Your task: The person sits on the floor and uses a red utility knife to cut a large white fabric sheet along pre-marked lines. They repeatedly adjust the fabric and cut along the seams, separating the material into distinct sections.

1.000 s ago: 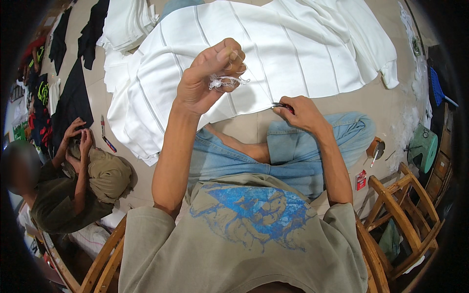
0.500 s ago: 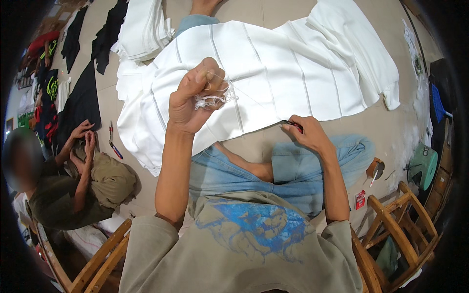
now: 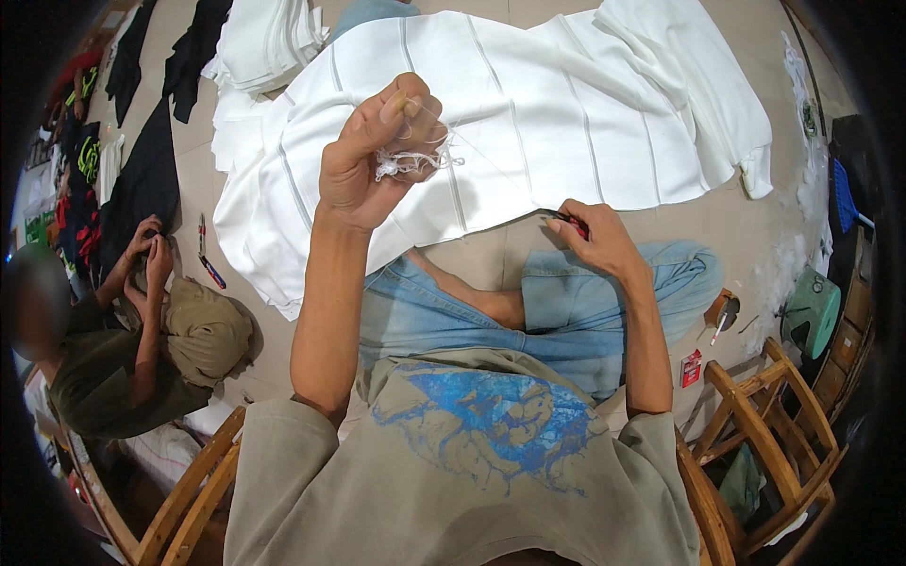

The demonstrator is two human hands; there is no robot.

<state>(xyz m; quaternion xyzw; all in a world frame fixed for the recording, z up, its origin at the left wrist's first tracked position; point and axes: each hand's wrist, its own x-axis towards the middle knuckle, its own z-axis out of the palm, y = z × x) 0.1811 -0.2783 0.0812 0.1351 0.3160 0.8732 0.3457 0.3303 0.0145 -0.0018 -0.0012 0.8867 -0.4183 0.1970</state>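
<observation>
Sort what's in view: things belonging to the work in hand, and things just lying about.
In the work:
white cloth
threads, in the left hand
red-handled tool, in the right hand

Apparently just lying about:
red pack
green plastic thing
wooden frame

Garment workshop: white cloth (image 3: 552, 127), fabric stack (image 3: 264, 42)

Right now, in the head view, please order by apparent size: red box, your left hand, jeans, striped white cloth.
Largest to smallest:
1. Striped white cloth
2. Jeans
3. Left hand, raised, probably enlarged by nearness
4. Red box
</observation>
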